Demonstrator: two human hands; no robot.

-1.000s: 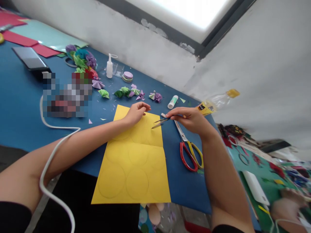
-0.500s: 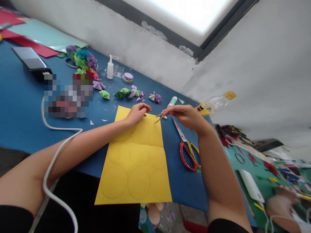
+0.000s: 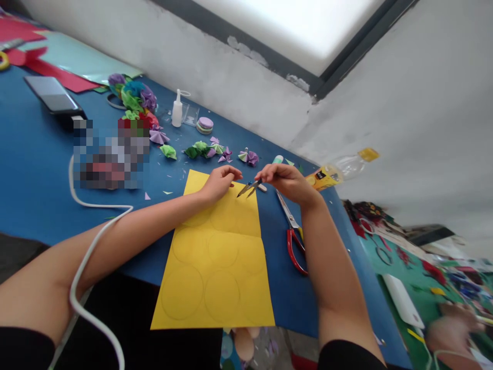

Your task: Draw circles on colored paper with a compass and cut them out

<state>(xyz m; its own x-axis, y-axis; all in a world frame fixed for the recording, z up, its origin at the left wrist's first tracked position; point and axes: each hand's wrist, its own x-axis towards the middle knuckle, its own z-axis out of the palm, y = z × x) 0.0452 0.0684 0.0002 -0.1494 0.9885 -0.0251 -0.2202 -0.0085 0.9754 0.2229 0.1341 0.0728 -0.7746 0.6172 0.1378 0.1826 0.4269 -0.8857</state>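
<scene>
A yellow sheet of paper (image 3: 217, 257) with several drawn circles lies on the blue table (image 3: 34, 174). My left hand (image 3: 219, 181) rests with curled fingers on the sheet's far edge, pressing it down. My right hand (image 3: 287, 181) is closed on a small metal drawing compass (image 3: 249, 187), whose two legs point down-left over the sheet's far right corner. Red-and-yellow-handled scissors (image 3: 291, 231) lie on the table just right of the sheet, partly under my right forearm.
Folded paper pieces in green and purple (image 3: 208, 149), a white glue bottle (image 3: 176, 109), a glue stick (image 3: 277, 160), a plastic bottle (image 3: 339, 169) and a phone (image 3: 52, 95) lie further back. A white cable (image 3: 82, 257) crosses my left arm. A wall runs behind.
My right hand has carried the compass leftward, from over the scissors to the sheet's far right corner. The left hand stays on the sheet.
</scene>
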